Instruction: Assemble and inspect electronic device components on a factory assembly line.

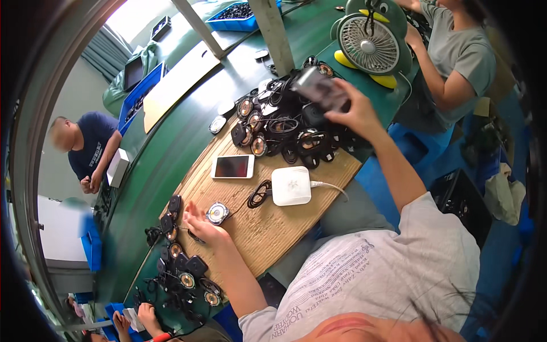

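My right hand grips a flat, rectangular, phone-like device, grey and dark and blurred by motion, above a heap of round wireless-charger-like pads with black cables. On the cardboard sheet, my left hand is open, fingers stretched out beside a round pad with a pale face and a dark cable. A white phone with a dark screen lies farther up the cardboard. To its right sits a white square box with a white cable and a coiled black cable beside it.
A second pile of round pads and black cables lies left of the cardboard. A penguin-shaped fan stands at the far right of the green table. Co-workers sit at the left, right and lower left. Metal posts rise at the back.
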`<state>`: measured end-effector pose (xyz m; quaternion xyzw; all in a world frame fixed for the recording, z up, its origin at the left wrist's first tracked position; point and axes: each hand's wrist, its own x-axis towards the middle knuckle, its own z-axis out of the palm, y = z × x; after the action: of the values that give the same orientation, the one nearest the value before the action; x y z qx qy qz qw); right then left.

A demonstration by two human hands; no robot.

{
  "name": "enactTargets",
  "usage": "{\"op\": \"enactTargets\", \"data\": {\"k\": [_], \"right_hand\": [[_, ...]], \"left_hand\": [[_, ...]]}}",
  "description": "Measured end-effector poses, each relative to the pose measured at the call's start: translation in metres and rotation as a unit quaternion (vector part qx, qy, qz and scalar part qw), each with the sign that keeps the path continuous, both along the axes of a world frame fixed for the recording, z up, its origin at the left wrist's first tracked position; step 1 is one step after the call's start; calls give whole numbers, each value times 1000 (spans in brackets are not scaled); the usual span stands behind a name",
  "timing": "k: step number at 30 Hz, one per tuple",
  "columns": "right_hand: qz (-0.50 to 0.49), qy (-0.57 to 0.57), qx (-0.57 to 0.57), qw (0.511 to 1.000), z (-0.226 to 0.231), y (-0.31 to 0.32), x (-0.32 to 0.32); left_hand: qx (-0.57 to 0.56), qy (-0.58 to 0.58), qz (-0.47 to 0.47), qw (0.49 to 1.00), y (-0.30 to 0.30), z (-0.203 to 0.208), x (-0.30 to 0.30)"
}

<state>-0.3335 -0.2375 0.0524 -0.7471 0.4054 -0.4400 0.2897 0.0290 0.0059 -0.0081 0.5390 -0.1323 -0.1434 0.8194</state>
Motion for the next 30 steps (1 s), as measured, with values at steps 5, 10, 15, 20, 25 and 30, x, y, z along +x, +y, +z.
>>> {"op": "enactTargets", "data": {"k": [5,10,15,20,25,30], "right_hand": [[-169,85,115,975,-57,-89,-91],[-190,164,147,957,-96,-142,-95],[-197,226,-120,946,-92,-134,-107],[-223,168,-254,926,-52,-46,-60],[137,-11,24,990,-22,80,12],[287,25,-136,948,-42,112,73]], "left_hand": [[91,-175,58,979,1,-2,-5],[173,-307,81,932,6,-4,-9],[192,-489,75,847,-18,-1,-33],[169,-569,38,804,-4,-1,-50],[344,-607,-114,707,-16,13,-79],[361,-565,-205,714,-20,14,-88]]}}
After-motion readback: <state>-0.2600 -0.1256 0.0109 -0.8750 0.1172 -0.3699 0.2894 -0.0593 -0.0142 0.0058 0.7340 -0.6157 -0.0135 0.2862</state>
